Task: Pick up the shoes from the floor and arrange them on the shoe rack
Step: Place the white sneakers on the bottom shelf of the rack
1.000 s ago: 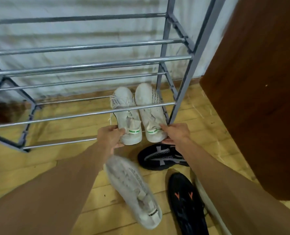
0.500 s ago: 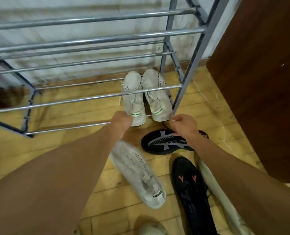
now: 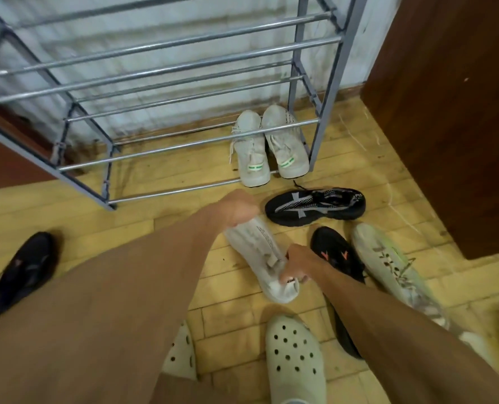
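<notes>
While both bare forearms are reaching forward and down from the bottom of the view, the left hand [image 3: 238,207] is bending at the wrist with its fingers curling down over the toe end of a white sneaker [image 3: 257,252]. The right hand [image 3: 294,265] is coming in lower and from the right, its fingers and thumb closing on the heel collar of the same shoe. Motion blur is softening the left hand, so the exact finger placement there is hard to read.

The white sneaker is lying diagonally on the wooden floor [image 3: 160,228], toe pointing up-left toward the shoe rack [image 3: 184,68] and heel nearest the camera, so it is spanning the space between the two grips. A pair of white sneakers [image 3: 252,158] is sitting side by side at the right end of the rack's lowest tier, heels facing out.

Other shoes are lying around the hands: a black sneaker with a grey cross [image 3: 315,206] just beyond the right hand, a black shoe with orange marks [image 3: 334,252] beside it, a pale green shoe [image 3: 388,263] further right, a dark shoe [image 3: 23,269] far left, and pale clogs [image 3: 295,354] nearest the camera.
</notes>
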A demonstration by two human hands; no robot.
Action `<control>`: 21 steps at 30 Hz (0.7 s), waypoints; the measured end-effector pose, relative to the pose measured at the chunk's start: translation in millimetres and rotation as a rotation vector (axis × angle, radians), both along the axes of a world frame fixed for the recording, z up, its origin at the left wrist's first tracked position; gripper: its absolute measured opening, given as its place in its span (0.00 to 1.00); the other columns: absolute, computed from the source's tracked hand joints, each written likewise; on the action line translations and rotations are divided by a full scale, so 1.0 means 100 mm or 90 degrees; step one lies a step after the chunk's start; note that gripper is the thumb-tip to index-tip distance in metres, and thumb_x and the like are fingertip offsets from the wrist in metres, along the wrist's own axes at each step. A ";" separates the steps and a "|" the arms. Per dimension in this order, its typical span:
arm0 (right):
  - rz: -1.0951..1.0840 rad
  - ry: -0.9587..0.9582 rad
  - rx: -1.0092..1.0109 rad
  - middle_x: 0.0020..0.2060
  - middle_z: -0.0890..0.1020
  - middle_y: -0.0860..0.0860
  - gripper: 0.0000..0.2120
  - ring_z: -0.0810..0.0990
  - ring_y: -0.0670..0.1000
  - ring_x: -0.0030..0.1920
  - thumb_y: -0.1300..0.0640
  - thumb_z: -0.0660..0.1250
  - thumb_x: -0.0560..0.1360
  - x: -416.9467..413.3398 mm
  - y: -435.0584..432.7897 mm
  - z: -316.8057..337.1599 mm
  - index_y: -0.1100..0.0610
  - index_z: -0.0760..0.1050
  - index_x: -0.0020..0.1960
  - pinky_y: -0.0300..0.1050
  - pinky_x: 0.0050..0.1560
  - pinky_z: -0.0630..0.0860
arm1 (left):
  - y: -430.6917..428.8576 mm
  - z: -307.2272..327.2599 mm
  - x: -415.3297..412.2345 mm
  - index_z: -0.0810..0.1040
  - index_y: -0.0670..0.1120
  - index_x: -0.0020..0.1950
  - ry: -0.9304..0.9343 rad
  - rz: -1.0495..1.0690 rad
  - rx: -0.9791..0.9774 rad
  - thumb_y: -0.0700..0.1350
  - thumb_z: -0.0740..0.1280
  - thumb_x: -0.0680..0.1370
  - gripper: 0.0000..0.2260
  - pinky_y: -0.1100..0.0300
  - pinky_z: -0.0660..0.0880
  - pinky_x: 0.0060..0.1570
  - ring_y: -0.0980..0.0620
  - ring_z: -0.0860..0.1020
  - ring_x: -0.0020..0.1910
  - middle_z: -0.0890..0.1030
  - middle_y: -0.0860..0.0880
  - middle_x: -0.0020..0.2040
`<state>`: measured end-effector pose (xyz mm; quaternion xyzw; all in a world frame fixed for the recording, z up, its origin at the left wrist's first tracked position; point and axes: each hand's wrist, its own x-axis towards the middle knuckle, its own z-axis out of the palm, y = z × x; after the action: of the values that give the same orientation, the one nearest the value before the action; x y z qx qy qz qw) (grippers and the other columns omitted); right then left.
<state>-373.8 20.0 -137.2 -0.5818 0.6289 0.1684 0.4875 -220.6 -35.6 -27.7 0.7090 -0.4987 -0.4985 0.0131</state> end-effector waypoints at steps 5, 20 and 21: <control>-0.110 -0.042 0.087 0.52 0.83 0.62 0.19 0.84 0.60 0.51 0.65 0.75 0.67 0.05 -0.10 0.16 0.68 0.77 0.55 0.53 0.52 0.82 | -0.10 0.26 0.27 0.71 0.47 0.42 -0.037 -0.049 -0.037 0.40 0.61 0.78 0.06 0.59 0.69 0.44 0.49 0.72 0.46 0.72 0.46 0.47; -0.055 -0.258 -0.419 0.42 0.84 0.50 0.14 0.83 0.50 0.39 0.60 0.80 0.61 0.83 -0.26 2.81 0.50 0.77 0.40 0.50 0.42 0.83 | 0.67 1.91 1.21 0.73 0.48 0.63 -0.003 -0.015 -0.167 0.55 0.63 0.78 0.17 0.56 0.74 0.53 0.49 0.79 0.50 0.78 0.48 0.56; -0.057 -0.289 -0.434 0.43 0.84 0.51 0.15 0.84 0.51 0.42 0.59 0.80 0.61 0.94 -0.23 2.99 0.50 0.77 0.41 0.53 0.43 0.84 | 0.75 2.06 1.28 0.74 0.46 0.63 0.023 0.015 -0.199 0.54 0.63 0.78 0.17 0.55 0.74 0.54 0.49 0.80 0.51 0.79 0.48 0.57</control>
<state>-279.5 -3.0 162.1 -0.7043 0.5497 -0.2039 0.4002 -92.2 39.6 178.6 0.6949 -0.5618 -0.4271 0.1383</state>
